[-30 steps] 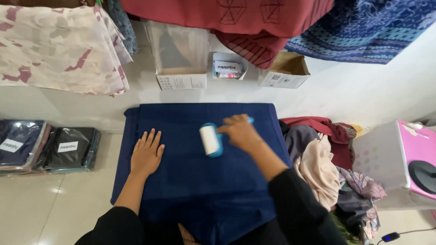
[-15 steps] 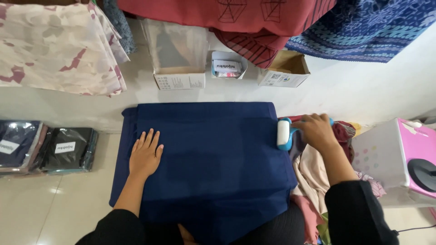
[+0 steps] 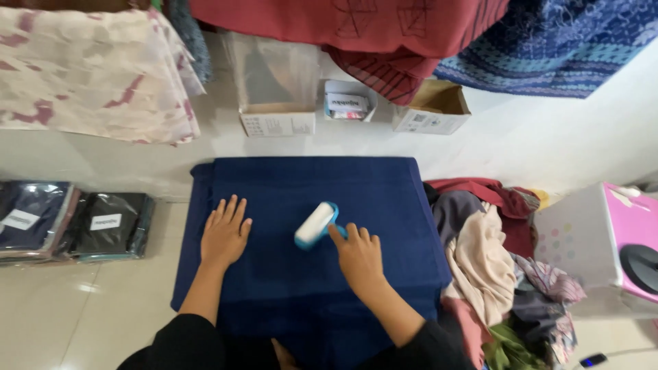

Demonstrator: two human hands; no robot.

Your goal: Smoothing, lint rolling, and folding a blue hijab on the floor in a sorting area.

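Note:
A folded navy blue cloth [image 3: 384,185] lies spread flat on the pale floor in front of me. My left hand [image 3: 223,231] presses flat on its left part, fingers apart. My right hand [image 3: 358,255] grips the blue handle of a lint roller [image 3: 315,225] with a white roll. The roll rests on the middle of the cloth, tilted up to the right, just ahead of my knuckles. Both forearms come out of black sleeves at the bottom of the view.
A heap of loose garments [image 3: 486,253] lies right of the cloth, beside a white and pink box [image 3: 589,236]. Packed dark cloths in clear bags [image 3: 75,223] sit at the left. Cardboard boxes [image 3: 277,122] stand along the wall under hanging fabrics [image 3: 96,68].
My right hand carried the lint roller off the cloth's right edge, then brought it back onto the middle of the cloth. The left hand stayed pressed in place.

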